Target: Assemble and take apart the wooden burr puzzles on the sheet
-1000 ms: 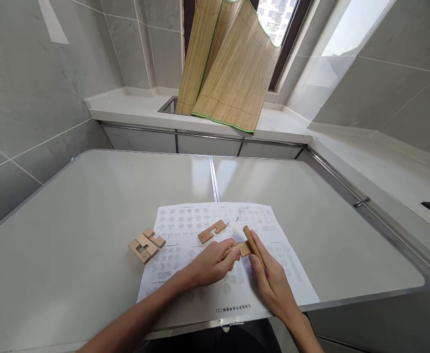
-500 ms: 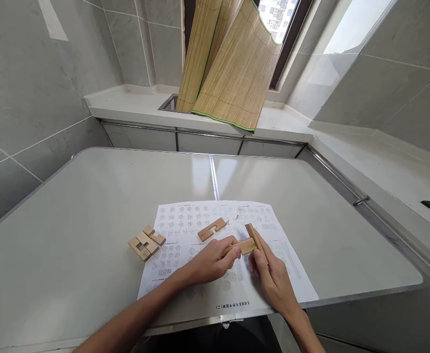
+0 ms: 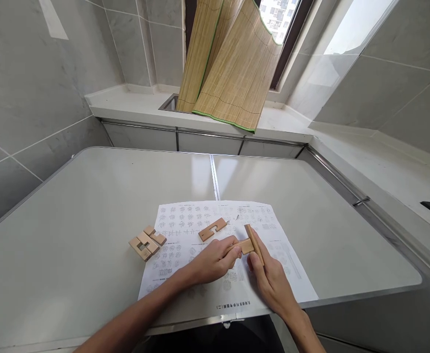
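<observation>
Above the printed sheet (image 3: pixel 291 264), my left hand (image 3: pixel 216 257) is closed on the left end of a flat wooden piece (image 3: pixel 247 246). My right hand (image 3: pixel 271 277) grips a second wooden piece (image 3: pixel 254 242), tilted crosswise against the right end of the first. The two pieces touch. A notched wooden piece (image 3: pixel 213 229) lies on the sheet just beyond my left hand. Several more wooden pieces (image 3: pixel 147 242) lie grouped at the sheet's left edge. My fingers hide parts of both held pieces.
The pale table (image 3: pixel 89 211) has a seam (image 3: pixel 214 176) down its middle. Behind it, a bamboo mat (image 3: pixel 237 73) leans at the window over a counter (image 3: pixel 126 105) with a sink (image 3: pixel 168 103). Another counter (image 3: pixel 384 171) runs along the right side.
My right thumb and fingers have shifted slightly on the crosswise piece, which has moved a little to the left. My left hand is nearly unchanged.
</observation>
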Tool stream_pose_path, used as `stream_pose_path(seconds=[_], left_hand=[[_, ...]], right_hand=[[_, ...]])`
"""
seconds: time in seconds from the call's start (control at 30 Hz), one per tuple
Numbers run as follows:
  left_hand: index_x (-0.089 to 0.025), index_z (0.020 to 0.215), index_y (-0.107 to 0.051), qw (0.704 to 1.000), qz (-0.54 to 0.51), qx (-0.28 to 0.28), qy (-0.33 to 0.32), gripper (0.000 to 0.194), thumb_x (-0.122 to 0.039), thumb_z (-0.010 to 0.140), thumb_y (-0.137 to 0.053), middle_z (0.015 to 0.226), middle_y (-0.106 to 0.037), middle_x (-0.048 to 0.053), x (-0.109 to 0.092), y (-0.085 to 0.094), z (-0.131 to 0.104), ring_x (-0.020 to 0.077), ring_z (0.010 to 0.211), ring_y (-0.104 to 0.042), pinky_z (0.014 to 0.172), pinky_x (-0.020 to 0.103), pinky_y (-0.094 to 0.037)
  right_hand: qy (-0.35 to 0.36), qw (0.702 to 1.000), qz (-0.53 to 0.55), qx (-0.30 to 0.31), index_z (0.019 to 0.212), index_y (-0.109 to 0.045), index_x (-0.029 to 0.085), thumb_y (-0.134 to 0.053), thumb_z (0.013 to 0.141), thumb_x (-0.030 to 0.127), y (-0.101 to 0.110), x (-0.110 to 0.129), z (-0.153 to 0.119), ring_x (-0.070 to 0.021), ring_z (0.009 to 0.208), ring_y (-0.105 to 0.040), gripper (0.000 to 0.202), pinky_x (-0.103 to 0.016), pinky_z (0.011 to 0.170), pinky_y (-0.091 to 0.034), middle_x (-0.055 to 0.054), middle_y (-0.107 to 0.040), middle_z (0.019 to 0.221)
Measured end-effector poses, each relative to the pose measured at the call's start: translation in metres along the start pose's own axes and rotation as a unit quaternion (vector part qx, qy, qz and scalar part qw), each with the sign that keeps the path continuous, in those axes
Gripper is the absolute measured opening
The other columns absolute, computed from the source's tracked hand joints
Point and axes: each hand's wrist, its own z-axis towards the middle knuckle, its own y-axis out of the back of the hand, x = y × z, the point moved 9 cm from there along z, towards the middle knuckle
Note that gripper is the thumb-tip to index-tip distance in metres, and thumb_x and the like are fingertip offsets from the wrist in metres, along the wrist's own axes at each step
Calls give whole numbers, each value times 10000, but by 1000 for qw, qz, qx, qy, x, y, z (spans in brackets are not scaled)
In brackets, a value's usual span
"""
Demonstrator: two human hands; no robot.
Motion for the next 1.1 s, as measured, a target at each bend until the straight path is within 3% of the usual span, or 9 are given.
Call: stream_pose_path(seconds=[0.1,0.3,0.73,1.1], left_hand=[[-215,811,-450,1000,-1,8,-3,340,-423,1071,-380,672,-510,-32,-2,0,0,137,606,-433,594,290,-358],[-210,870,-501,1000,3,20,-6,322,-422,1073,-370,677,-508,-33,-3,0,-1,140,622,-453,609,285,-370],[-216,829,-438,1000,17,22,5,343,-445,1074,-362,682,-507,-32,-3,-4,2,141,617,-436,603,297,-355],[-216,842,-439,999,33,29,-2,330,-430,1076,-350,702,-518,-32,-2,-5,1,137,623,-440,609,297,-359]], right_hand=[[-5,1000,3,11,1659,-300,353,-368,1108,385,-2,-1,-1,-274,1301,-670,556,-396,946,-638,-4,-546,1577],[10,999,40,11,1653,-331,321,-336,1126,375,-5,-7,-2,-240,1521,-434,531,-438,1213,-449,0,-432,1661],[-6,997,80,18,1661,-301,343,-328,1130,385,-8,-11,-3,-242,1570,-339,532,-502,1281,-349,21,-362,1696],[13,998,60,30,1673,-259,336,-309,1137,349,-12,-10,-3,-220,1578,-311,539,-472,1282,-348,22,-325,1711]])
